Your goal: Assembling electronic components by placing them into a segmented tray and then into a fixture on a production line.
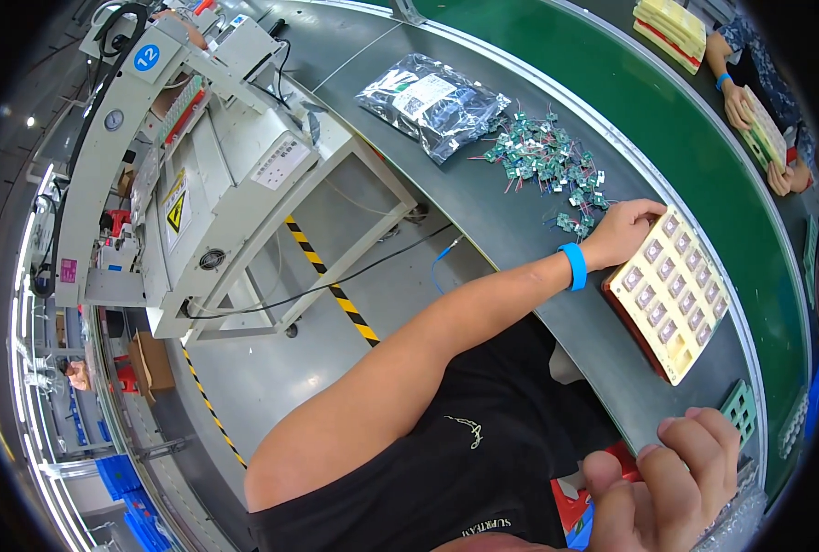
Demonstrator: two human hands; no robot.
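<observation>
A pale yellow tray [656, 293] with rows of square pockets lies tilted across the bench on a reddish-brown base. Small shiny square pieces sit in most pockets. My left hand [623, 232], with a blue wristband [573, 266], is closed at the tray's far left corner; its fingertips are partly hidden. Close to the camera at lower right, my right hand [672, 478] is raised with its fingers curled inward. What lies inside those fingers, if anything, cannot be seen. Beyond my left hand is a pile of small green circuit boards [543, 156] with thin wires.
A silvery bag [434, 103] lies beyond the boards. The green conveyor belt [653, 120] runs along the bench's far side. Across it, a co-worker's hands [750, 115] hold a similar tray. A green slotted piece [739, 410] is near my right hand. A large white machine [216, 184] stands left.
</observation>
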